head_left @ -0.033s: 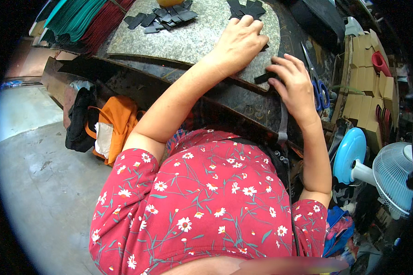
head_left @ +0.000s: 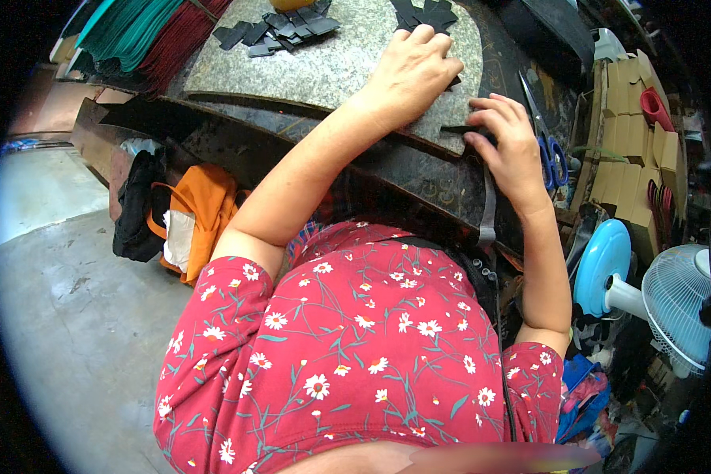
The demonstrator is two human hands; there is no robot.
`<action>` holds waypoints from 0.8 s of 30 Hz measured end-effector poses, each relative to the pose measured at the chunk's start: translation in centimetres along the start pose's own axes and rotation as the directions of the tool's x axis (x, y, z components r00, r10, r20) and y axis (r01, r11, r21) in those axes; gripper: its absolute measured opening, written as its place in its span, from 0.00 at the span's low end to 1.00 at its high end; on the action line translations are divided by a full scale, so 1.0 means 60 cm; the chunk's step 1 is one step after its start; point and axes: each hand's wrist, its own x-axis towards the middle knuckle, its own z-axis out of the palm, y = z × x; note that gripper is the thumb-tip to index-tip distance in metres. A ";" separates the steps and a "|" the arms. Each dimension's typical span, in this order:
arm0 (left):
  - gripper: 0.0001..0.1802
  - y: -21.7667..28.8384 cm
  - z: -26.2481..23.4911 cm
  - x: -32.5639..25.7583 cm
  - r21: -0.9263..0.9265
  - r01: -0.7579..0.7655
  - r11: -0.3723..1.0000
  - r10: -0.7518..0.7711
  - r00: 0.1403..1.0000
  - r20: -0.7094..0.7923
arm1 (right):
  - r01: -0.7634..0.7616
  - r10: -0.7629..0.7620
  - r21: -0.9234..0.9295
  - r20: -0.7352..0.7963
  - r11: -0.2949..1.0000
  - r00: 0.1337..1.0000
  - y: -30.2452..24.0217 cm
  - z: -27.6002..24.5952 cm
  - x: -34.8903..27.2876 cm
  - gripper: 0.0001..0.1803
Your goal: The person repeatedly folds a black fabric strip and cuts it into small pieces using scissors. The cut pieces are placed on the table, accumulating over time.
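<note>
My left hand (head_left: 415, 77) rests on a speckled grey slab (head_left: 347, 71), its fingers curled with the knuckles up. A small black edge shows beside its fingers; what they grip is hidden. To the right, my right hand (head_left: 509, 146) pinches a short black strip (head_left: 455, 129) between thumb and fingers at the slab's near right corner. Below this hand a dark grey strap (head_left: 488, 209) hangs over the table edge; whether it joins the strip I cannot tell. Small black cut pieces (head_left: 292, 31) lie piled on the slab, with another pile of black pieces (head_left: 425, 14) beyond my left hand.
Blue-handled scissors (head_left: 557, 162) lie right of my right hand. Green sheets (head_left: 122, 35) and dark red ones are stacked at the far left. Cardboard boxes (head_left: 628, 158) and a blue-and-white fan (head_left: 675, 296) stand at the right. An orange bag (head_left: 205, 209) hangs below the table's left side.
The black strip in my right hand has tilted and now looks thinner, seen more edge-on. My right fingers have shifted very slightly; my left hand is almost unmoved.
</note>
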 end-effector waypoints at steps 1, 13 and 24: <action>0.12 -0.001 -0.002 -0.002 -0.005 0.015 1.000 -0.015 1.000 -0.019 | -0.040 0.039 0.053 0.012 0.998 0.999 0.009 0.000 -0.003 0.10; 0.14 0.021 -0.029 -0.049 -0.906 0.383 -0.180 -0.406 0.810 0.423 | -0.243 0.423 0.952 0.146 0.186 0.894 0.052 0.023 0.036 0.08; 0.12 -0.006 -0.010 -0.068 -0.890 0.449 -0.081 -0.413 0.797 0.440 | -0.249 0.424 0.931 0.118 0.268 0.898 0.011 0.082 0.032 0.06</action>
